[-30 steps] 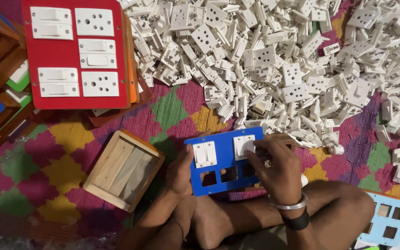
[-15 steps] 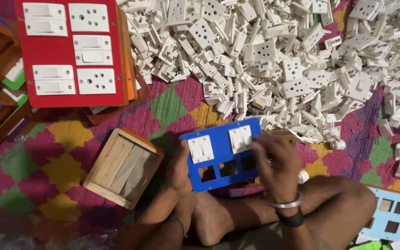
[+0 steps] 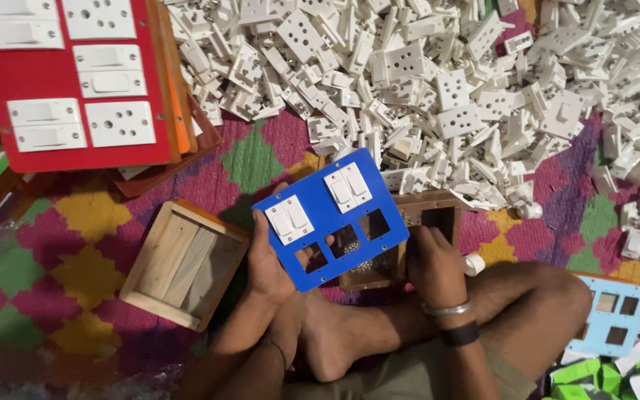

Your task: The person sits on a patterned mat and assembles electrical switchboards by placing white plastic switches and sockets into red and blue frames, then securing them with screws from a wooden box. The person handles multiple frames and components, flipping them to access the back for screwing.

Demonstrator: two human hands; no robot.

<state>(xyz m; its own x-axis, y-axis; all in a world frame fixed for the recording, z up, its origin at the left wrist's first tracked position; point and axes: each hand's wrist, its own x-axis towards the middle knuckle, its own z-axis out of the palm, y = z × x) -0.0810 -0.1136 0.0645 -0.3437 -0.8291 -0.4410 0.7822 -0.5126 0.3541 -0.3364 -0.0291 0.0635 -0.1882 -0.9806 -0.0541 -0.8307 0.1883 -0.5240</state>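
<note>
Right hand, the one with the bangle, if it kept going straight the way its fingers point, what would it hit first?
The right hand points up the picture, fingers at the small wooden box behind the blue plate. Going on, it would probably meet that box's far wall first, then the heap of white sockets. Depth is unclear.

Blue plate (image 3: 335,222) in the left hand (image 3: 268,259): smooth plastic, slight sheen, with two glossy white plastic switches (image 3: 347,187). Far heap of white parts (image 3: 438,81): hard moulded plastic, semi-glossy. Red board (image 3: 53,92) far left: matt plastic face. Open box (image 3: 183,263) on the left: raw unvarnished wood, rough grain. Floor mat (image 3: 75,274): woven cloth, coarse. Bangle (image 3: 446,309) on right wrist: polished metal. Light-blue plate (image 3: 605,315) near right: smooth plastic.
</note>
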